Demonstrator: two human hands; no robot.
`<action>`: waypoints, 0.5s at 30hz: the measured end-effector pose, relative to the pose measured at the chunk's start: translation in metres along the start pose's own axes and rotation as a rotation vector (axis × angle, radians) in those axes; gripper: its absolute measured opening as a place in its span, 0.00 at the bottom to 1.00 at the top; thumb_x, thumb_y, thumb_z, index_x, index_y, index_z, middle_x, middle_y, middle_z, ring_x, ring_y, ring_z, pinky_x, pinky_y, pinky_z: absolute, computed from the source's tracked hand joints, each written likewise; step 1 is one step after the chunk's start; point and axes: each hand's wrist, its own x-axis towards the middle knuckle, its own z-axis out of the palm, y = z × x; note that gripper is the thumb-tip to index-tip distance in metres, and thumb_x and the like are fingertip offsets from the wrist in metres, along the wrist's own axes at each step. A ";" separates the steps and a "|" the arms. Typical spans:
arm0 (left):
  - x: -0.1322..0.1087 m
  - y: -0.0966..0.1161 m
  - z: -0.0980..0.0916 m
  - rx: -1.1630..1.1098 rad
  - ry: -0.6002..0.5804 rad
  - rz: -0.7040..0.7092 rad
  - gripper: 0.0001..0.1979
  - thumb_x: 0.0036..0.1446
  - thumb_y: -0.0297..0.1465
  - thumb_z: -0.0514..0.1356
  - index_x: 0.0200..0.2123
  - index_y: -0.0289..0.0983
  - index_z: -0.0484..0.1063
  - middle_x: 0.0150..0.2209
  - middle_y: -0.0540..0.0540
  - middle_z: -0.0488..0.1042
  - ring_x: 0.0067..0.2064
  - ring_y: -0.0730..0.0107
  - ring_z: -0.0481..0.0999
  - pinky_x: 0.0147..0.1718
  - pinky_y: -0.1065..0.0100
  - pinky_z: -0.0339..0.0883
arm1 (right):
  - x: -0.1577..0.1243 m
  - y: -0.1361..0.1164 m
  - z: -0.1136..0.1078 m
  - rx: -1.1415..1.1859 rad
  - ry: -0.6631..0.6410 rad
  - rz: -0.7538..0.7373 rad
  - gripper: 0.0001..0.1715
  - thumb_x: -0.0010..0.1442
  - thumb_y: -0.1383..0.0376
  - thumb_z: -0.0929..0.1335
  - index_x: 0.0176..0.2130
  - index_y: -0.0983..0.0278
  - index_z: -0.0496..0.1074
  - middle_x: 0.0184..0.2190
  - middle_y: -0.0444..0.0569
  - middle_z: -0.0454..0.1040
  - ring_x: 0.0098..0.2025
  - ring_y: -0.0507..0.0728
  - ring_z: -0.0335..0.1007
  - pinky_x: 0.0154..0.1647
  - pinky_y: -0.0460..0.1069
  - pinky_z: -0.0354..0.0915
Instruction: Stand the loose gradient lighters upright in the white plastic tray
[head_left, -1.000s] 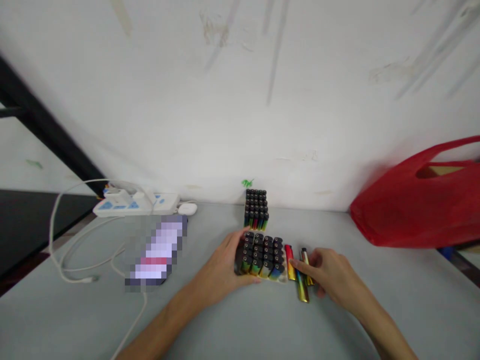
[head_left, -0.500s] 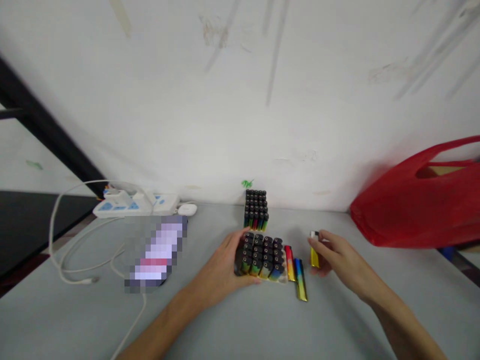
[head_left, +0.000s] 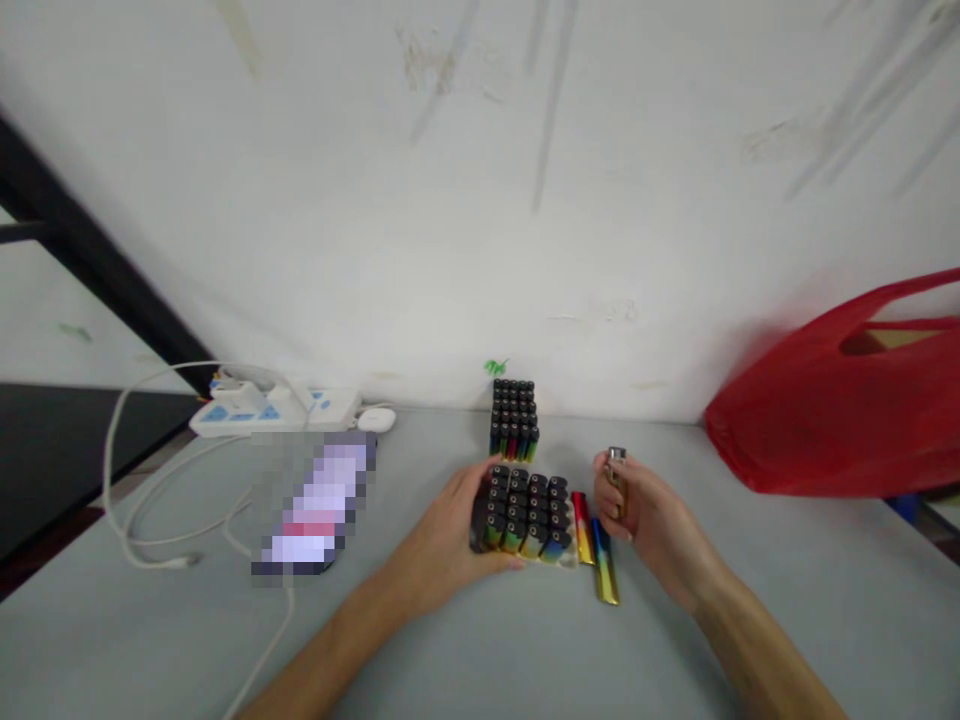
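My left hand point(head_left: 448, 540) is wrapped round the left side of a block of upright lighters point(head_left: 526, 512). Their black ends face up, and colored bodies show below; a pale tray edge is visible at the block's right. My right hand point(head_left: 649, 520) grips a single lighter point(head_left: 616, 470) upright above the table, its metal top showing over the fingers. Most of this lighter's body is hidden by the fingers. Between the hands lie a red and gold lighter-like piece point(head_left: 582, 528) and a blue and gold one point(head_left: 606, 565).
A second block of black-ended lighters point(head_left: 514, 415) stands behind, near the wall. To the left are a blurred phone point(head_left: 319, 505), white cables and a power strip point(head_left: 330, 408). A red bag point(head_left: 817, 430) rests at the right on the grey table point(head_left: 480, 660).
My right hand has moved slightly left and turned the lighter, so its metal top now faces me and its yellow body is mostly covered. My left hand stays on the block.
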 end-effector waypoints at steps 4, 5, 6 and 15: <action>0.000 0.001 0.000 -0.004 -0.001 -0.002 0.55 0.49 0.40 0.83 0.74 0.48 0.59 0.72 0.40 0.69 0.73 0.40 0.69 0.75 0.43 0.60 | -0.003 0.004 0.002 0.102 -0.097 0.048 0.28 0.60 0.42 0.77 0.32 0.62 0.74 0.26 0.40 0.57 0.26 0.52 0.52 0.22 0.45 0.52; 0.000 0.002 0.000 -0.005 -0.001 -0.006 0.56 0.49 0.40 0.83 0.74 0.48 0.59 0.72 0.40 0.69 0.73 0.40 0.69 0.75 0.42 0.60 | -0.003 0.004 0.002 0.114 -0.115 0.042 0.27 0.61 0.42 0.77 0.33 0.62 0.74 0.26 0.41 0.59 0.26 0.52 0.53 0.23 0.46 0.53; 0.001 0.003 -0.001 -0.006 -0.003 -0.010 0.56 0.49 0.39 0.83 0.74 0.48 0.59 0.72 0.40 0.69 0.73 0.40 0.69 0.75 0.42 0.60 | -0.003 0.005 0.003 0.121 -0.131 0.034 0.27 0.62 0.42 0.76 0.33 0.62 0.75 0.27 0.42 0.61 0.26 0.52 0.54 0.24 0.46 0.55; 0.001 0.005 -0.002 -0.014 0.001 -0.018 0.56 0.48 0.38 0.84 0.74 0.47 0.61 0.72 0.39 0.70 0.72 0.38 0.69 0.74 0.41 0.60 | -0.001 0.012 0.002 0.240 -0.185 0.049 0.25 0.63 0.44 0.76 0.33 0.61 0.73 0.25 0.40 0.58 0.24 0.51 0.52 0.23 0.45 0.55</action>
